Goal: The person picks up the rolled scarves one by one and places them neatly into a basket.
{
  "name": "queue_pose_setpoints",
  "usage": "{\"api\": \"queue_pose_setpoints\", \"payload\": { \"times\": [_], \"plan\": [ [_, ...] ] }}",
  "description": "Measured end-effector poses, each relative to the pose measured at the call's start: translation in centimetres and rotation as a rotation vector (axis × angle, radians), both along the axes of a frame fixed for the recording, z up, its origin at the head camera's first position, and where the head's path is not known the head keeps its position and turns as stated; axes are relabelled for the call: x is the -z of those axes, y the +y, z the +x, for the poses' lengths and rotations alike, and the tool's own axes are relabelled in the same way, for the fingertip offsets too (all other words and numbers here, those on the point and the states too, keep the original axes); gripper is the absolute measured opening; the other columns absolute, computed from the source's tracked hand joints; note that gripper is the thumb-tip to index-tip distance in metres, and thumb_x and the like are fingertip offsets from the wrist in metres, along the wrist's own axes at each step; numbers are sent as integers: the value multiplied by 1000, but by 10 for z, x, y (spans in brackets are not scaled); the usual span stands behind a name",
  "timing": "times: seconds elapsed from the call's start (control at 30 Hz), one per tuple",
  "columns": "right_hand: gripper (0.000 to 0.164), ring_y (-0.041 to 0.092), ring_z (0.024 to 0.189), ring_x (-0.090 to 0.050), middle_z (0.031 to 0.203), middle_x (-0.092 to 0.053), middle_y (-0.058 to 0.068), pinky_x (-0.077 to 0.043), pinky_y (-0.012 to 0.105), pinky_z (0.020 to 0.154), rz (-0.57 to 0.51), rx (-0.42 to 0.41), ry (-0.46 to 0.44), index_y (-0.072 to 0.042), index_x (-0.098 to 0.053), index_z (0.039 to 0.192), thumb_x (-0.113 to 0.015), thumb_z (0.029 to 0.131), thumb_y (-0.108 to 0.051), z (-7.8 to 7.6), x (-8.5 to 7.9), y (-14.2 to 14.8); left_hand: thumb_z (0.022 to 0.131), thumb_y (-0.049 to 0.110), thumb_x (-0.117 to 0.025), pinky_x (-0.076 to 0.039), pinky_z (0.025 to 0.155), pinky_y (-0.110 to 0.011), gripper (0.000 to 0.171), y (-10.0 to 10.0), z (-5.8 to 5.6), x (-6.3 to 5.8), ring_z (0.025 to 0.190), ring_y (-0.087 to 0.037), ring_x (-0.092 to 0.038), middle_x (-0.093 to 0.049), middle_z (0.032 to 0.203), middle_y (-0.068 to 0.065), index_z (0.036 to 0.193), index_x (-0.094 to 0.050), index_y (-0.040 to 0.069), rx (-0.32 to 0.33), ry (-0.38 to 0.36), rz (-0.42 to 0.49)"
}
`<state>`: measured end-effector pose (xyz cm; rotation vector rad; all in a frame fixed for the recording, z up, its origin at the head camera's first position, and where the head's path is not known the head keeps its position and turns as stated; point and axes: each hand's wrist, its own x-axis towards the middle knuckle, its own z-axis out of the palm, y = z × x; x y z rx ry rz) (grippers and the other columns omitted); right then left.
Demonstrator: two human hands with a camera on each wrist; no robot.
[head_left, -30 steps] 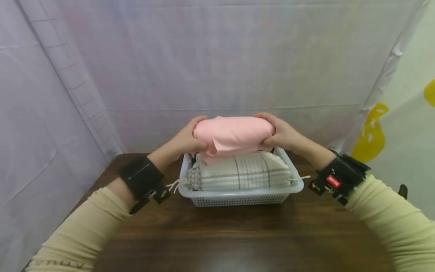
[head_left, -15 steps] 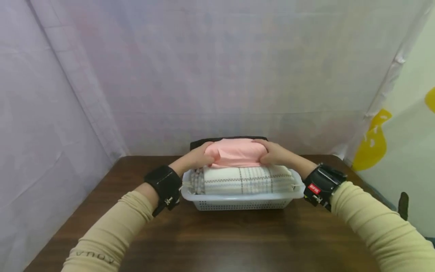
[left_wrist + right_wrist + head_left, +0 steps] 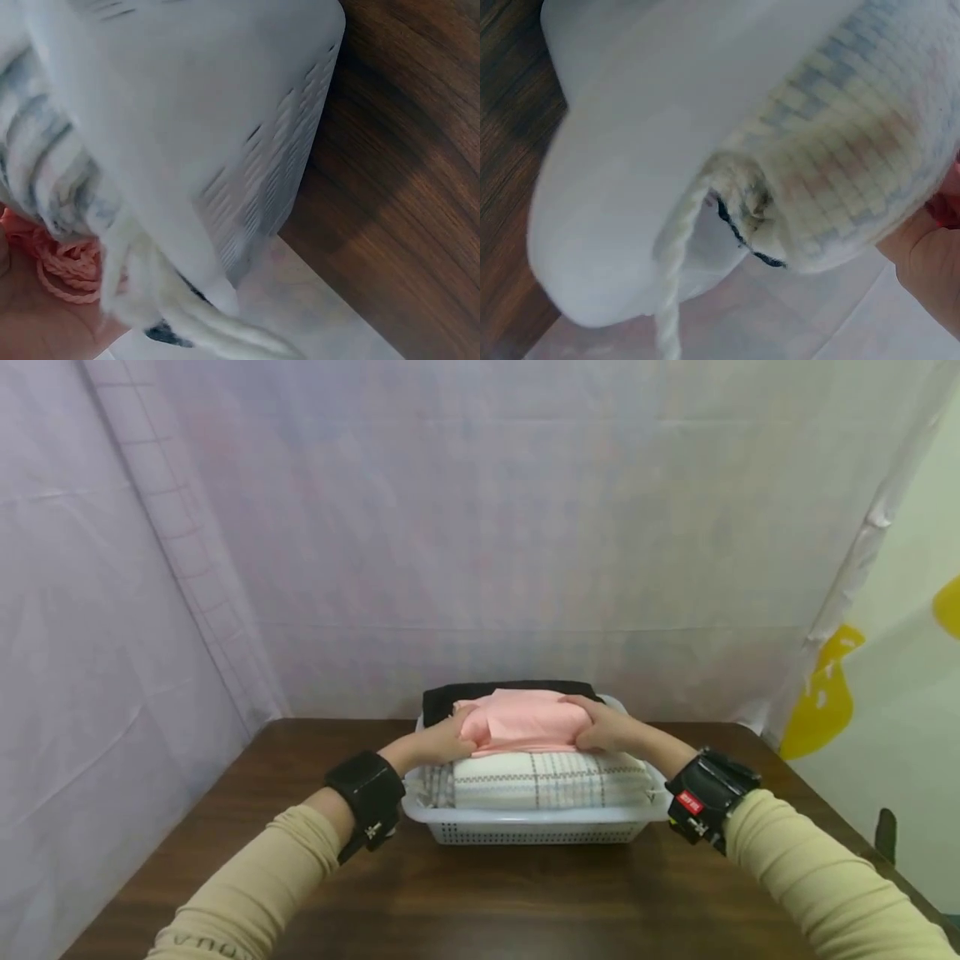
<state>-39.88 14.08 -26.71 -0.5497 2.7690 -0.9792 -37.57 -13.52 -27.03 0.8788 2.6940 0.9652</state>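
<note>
In the head view a folded pink cloth (image 3: 528,720) lies in a white plastic basket (image 3: 536,816), between a checked white cloth (image 3: 551,781) in front and a black cloth (image 3: 510,687) behind. My left hand (image 3: 442,742) grips its left end, and my right hand (image 3: 611,727) grips its right end, thumbs toward me. The left wrist view has pink braided cords (image 3: 71,266) against the left hand (image 3: 45,322). In the right wrist view the right hand (image 3: 930,255) shows beyond the checked cloth's rolled end (image 3: 840,165). Most fingertips are hidden.
The basket stands on a dark brown wooden table (image 3: 480,910), near its back edge. A white sheet (image 3: 480,527) hangs behind, another at the left. White fringe cords (image 3: 202,322) hang over the basket's rim. Yellow shapes (image 3: 821,697) mark the wall at the right.
Both hands have lowered the pink cloth from above the checked cloth into the basket behind it. The black cloth has come into sight at the back. The head view has tilted up slightly.
</note>
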Motion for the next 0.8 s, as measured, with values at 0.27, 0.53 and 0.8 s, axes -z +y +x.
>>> {"api": "queue_pose_setpoints", "payload": {
  "times": [0.27, 0.53, 0.8],
  "plan": [
    [73, 37, 114, -37, 137, -33, 24, -32, 52, 94, -21, -37, 35, -12, -24, 143, -57, 78, -5, 2, -2, 2, 80, 9, -49, -32, 95, -41, 58, 2, 3, -1, 109, -28, -39, -37, 125, -22, 131, -26, -7, -28, 100, 13],
    [73, 44, 123, -30, 142, -19, 30, -30, 60, 94, 20, -67, 180, -8, -23, 144, -59, 80, -10, 15, -10, 14, 86, 24, -56, -36, 97, -50, 73, -10, 19, -7, 119, -32, -44, -36, 140, -23, 146, -17, 7, -250, 96, 57],
    [60, 59, 121, -20, 137, -17, 40, -20, 70, 91, 119, 112, 533, 6, -34, 135, -51, 93, -34, 20, -16, 109, 90, 32, -54, -30, 93, -63, 70, -77, 41, 4, 123, -50, -29, -26, 138, -31, 143, -21, 3, -568, 416, -82]
  ]
}}
